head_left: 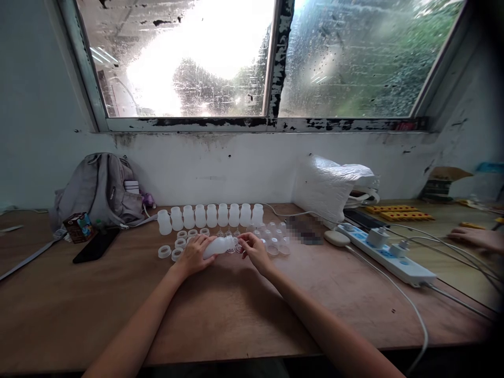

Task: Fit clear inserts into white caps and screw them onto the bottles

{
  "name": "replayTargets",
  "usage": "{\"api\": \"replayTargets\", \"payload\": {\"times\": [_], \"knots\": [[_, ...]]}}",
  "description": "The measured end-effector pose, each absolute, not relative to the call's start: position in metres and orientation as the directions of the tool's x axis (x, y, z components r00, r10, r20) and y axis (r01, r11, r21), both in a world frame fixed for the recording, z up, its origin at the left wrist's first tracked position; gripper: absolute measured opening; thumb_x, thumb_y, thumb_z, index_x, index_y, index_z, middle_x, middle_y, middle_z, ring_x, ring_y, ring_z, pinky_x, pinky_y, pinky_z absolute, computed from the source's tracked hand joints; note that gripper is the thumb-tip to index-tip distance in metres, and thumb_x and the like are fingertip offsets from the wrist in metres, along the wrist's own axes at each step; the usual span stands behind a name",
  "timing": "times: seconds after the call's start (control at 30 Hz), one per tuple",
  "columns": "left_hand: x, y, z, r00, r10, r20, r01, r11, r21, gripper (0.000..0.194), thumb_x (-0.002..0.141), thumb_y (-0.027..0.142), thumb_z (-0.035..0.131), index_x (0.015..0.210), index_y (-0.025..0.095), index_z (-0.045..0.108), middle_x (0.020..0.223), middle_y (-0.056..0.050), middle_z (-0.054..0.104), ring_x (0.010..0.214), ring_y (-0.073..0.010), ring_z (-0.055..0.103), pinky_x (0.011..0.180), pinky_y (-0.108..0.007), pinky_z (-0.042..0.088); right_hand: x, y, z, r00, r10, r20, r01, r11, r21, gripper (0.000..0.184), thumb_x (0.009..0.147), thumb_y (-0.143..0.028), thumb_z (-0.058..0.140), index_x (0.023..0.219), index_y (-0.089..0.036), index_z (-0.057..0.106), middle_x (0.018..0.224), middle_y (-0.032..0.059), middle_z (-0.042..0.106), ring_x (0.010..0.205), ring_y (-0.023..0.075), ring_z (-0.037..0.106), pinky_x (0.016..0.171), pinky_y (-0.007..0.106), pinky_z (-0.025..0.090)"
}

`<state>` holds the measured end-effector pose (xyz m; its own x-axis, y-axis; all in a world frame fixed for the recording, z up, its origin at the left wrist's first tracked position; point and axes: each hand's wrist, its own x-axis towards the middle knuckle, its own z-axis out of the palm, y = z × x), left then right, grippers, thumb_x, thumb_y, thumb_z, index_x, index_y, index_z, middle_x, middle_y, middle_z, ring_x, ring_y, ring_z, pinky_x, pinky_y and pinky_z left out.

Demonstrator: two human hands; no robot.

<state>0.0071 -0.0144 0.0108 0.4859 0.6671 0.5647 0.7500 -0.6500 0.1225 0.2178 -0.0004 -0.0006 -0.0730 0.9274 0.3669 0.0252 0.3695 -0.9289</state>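
My left hand (196,254) is wrapped round a frosted white bottle (216,247), which lies tilted on its side with its neck to the right. At the neck end, my right hand (252,251) is closed in a pinch; what its fingertips hold is too small to make out. Small clear nipple-like pieces (232,232) stand just behind the bottle's neck, partly hidden by the hands. Left of my left hand are several white screw rings (164,252). Clear domed caps (272,247) are grouped beside my right hand.
A row of frosted bottles (200,216) stands behind the rings. Leftward are a backpack (102,189), a small box (79,227) and a black phone (96,245). Rightward are a white round device (336,238), a power strip (388,256) with cables, and another person's hand (474,236).
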Motion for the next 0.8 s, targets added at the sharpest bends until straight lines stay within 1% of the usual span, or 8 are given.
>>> {"api": "replayTargets", "payload": {"times": [0.07, 0.27, 0.37, 0.47, 0.57, 0.63, 0.7, 0.8], "knots": [[0.007, -0.014, 0.011, 0.483, 0.667, 0.567, 0.750, -0.649, 0.125, 0.045, 0.072, 0.034, 0.048, 0.115, 0.022, 0.042, 0.101, -0.007, 0.050, 0.096, -0.0228, 0.043, 0.086, -0.037, 0.034, 0.218, 0.000, -0.001, -0.075, 0.927, 0.367, 0.031, 0.370, -0.929, 0.027, 0.067, -0.041, 0.053, 0.075, -0.016, 0.051, 0.059, -0.0017, 0.050, 0.045, 0.0088, 0.048, 0.033, 0.019, 0.038], [0.006, -0.015, 0.011, 0.483, 0.658, 0.577, 0.738, -0.661, 0.136, 0.045, 0.071, 0.033, 0.050, 0.114, 0.021, 0.043, 0.101, -0.007, 0.050, 0.095, -0.0228, 0.044, 0.086, -0.037, 0.034, 0.219, -0.001, -0.001, -0.086, 0.933, 0.350, 0.108, 0.358, -0.928, 0.030, 0.070, -0.047, 0.048, 0.069, -0.016, 0.048, 0.049, -0.0037, 0.046, 0.037, 0.0077, 0.043, 0.030, 0.018, 0.033], [0.008, -0.017, 0.012, 0.495, 0.651, 0.576, 0.729, -0.672, 0.132, 0.046, 0.071, 0.034, 0.050, 0.114, 0.021, 0.043, 0.101, -0.007, 0.050, 0.095, -0.0229, 0.044, 0.086, -0.037, 0.034, 0.219, -0.003, 0.001, -0.084, 0.929, 0.360, 0.173, 0.369, -0.913, 0.035, 0.072, -0.048, 0.045, 0.058, -0.017, 0.045, 0.046, -0.0037, 0.044, 0.034, 0.0068, 0.039, 0.030, 0.018, 0.027], [0.010, -0.018, 0.012, 0.520, 0.642, 0.564, 0.723, -0.682, 0.109, 0.047, 0.071, 0.034, 0.050, 0.116, 0.023, 0.042, 0.101, -0.006, 0.050, 0.097, -0.0225, 0.044, 0.087, -0.036, 0.034, 0.220, -0.004, 0.004, -0.095, 0.911, 0.400, 0.241, 0.411, -0.879, 0.043, 0.074, -0.049, 0.042, 0.046, -0.017, 0.038, 0.039, -0.0042, 0.036, 0.034, 0.0058, 0.033, 0.033, 0.019, 0.023], [0.011, -0.019, 0.012, 0.535, 0.634, 0.559, 0.721, -0.687, 0.090, 0.047, 0.071, 0.035, 0.050, 0.116, 0.023, 0.042, 0.101, -0.006, 0.050, 0.097, -0.0223, 0.044, 0.088, -0.036, 0.033, 0.222, -0.004, 0.006, -0.089, 0.908, 0.409, 0.295, 0.417, -0.860, 0.049, 0.074, -0.050, 0.041, 0.039, -0.017, 0.033, 0.036, -0.0045, 0.029, 0.034, 0.0052, 0.027, 0.035, 0.020, 0.019], [0.011, -0.019, 0.013, 0.538, 0.631, 0.559, 0.724, -0.686, 0.077, 0.047, 0.072, 0.036, 0.049, 0.116, 0.022, 0.042, 0.101, -0.006, 0.050, 0.097, -0.0220, 0.044, 0.088, -0.036, 0.033, 0.223, -0.005, 0.008, -0.079, 0.916, 0.393, 0.309, 0.398, -0.864, 0.047, 0.075, -0.050, 0.039, 0.042, -0.017, 0.036, 0.037, -0.0041, 0.032, 0.034, 0.0056, 0.029, 0.035, 0.020, 0.020], [0.011, -0.019, 0.013, 0.538, 0.631, 0.559, 0.731, -0.680, 0.064, 0.047, 0.072, 0.037, 0.047, 0.116, 0.022, 0.041, 0.101, -0.006, 0.050, 0.097, -0.0215, 0.044, 0.088, -0.036, 0.034, 0.224, -0.005, 0.009, -0.074, 0.921, 0.382, 0.315, 0.385, -0.867, 0.042, 0.076, -0.048, 0.039, 0.048, -0.017, 0.041, 0.040, -0.0034, 0.039, 0.035, 0.0064, 0.033, 0.036, 0.020, 0.023], [0.011, -0.019, 0.013, 0.536, 0.629, 0.564, 0.740, -0.671, 0.045, 0.047, 0.073, 0.038, 0.047, 0.116, 0.022, 0.040, 0.101, -0.006, 0.050, 0.096, -0.0207, 0.045, 0.086, -0.035, 0.036, 0.226, -0.005, 0.010, -0.090, 0.917, 0.389, 0.343, 0.395, -0.852, 0.035, 0.077, -0.043, 0.040, 0.053, -0.017, 0.040, 0.044, -0.0034, 0.042, 0.038, 0.0073, 0.036, 0.038, 0.020, 0.025]]}}
